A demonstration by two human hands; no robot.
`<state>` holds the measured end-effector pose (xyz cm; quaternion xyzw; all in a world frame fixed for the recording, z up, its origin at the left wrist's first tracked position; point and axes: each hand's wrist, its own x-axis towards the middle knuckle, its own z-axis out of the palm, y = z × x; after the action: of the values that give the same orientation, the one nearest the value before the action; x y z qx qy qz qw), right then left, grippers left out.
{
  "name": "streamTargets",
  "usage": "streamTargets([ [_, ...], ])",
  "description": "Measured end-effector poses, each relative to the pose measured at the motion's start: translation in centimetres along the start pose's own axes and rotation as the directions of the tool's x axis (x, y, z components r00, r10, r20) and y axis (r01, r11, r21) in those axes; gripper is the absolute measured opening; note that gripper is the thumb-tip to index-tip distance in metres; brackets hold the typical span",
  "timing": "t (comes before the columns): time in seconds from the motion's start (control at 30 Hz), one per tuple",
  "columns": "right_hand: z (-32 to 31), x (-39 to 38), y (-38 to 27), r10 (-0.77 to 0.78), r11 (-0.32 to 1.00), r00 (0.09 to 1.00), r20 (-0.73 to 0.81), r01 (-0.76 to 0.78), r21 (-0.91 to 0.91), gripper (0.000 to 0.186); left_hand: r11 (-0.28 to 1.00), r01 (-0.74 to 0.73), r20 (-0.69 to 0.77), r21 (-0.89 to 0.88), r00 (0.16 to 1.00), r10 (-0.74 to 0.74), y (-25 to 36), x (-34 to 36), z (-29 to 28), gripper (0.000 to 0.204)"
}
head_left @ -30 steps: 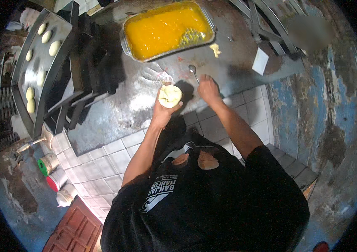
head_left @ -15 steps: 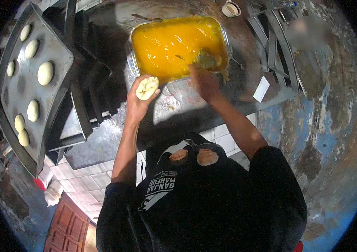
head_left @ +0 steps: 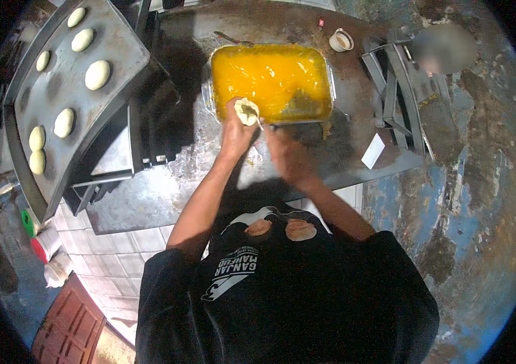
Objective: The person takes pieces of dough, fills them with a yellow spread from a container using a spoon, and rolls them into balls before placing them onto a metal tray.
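Observation:
My left hand (head_left: 237, 134) is closed round a pale piece of dough (head_left: 247, 109), cupped upward with a dark hollow in its middle. Right beside it is my right hand (head_left: 286, 150), closed on a small spoon (head_left: 261, 124) whose tip reaches the dough's edge. Just beyond both hands lies a rectangular dish (head_left: 209, 91) filled with glossy yellow-orange filling (head_left: 258, 73). A scooped-out, darker patch shows in the filling near the dish's right front corner.
At left, a metal baking tray (head_left: 51, 91) on a dark rack carries several dough balls (head_left: 98, 75). A knife-like utensil (head_left: 234, 39) lies behind the dish. A cup (head_left: 341, 40), a metal frame (head_left: 391, 91) and a white card (head_left: 373, 150) are to the right.
My right hand has drawn the spoon back from over the filling to the dough. My left hand has brought the dough rightward, closer to the dish, and the view has shifted.

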<state>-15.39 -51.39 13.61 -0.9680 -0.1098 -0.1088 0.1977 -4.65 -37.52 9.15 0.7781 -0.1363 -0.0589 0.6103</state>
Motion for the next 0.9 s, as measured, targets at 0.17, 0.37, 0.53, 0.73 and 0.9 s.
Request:
streamTargets([
  [0.17,-0.8,-7.6,-2.5,0.253,0.967,0.967,0.031,-0.253,0.002,0.034,0.935,0.063,0.042,0.350,0.996,-0.083,0.0,-2.8,0.6,0.043],
  [0.37,-0.1,-12.9,2.5,0.393,0.885,0.903,-0.171,-0.321,0.337,0.048,0.872,0.338,0.415,-0.355,0.892,-0.177,3.8,-10.3,2.1,0.070],
  [0.53,-6.7,-13.4,-4.8,0.615,0.410,0.780,0.115,-0.441,0.798,0.053,0.984,0.046,0.359,-0.172,0.933,0.019,6.0,-19.0,4.7,0.069],
  [0.73,-10.5,-22.6,-8.4,0.606,0.632,0.767,-0.209,-0.305,0.712,0.047,0.893,0.287,0.328,-0.346,0.929,-0.171,10.0,-25.5,6.2,0.053],
  [0.9,-10.2,-26.9,-10.1,0.392,0.865,0.875,-0.282,-0.247,0.436,0.040,0.869,0.305,0.361,-0.390,0.919,-0.160,13.3,-30.3,7.1,0.037],
])
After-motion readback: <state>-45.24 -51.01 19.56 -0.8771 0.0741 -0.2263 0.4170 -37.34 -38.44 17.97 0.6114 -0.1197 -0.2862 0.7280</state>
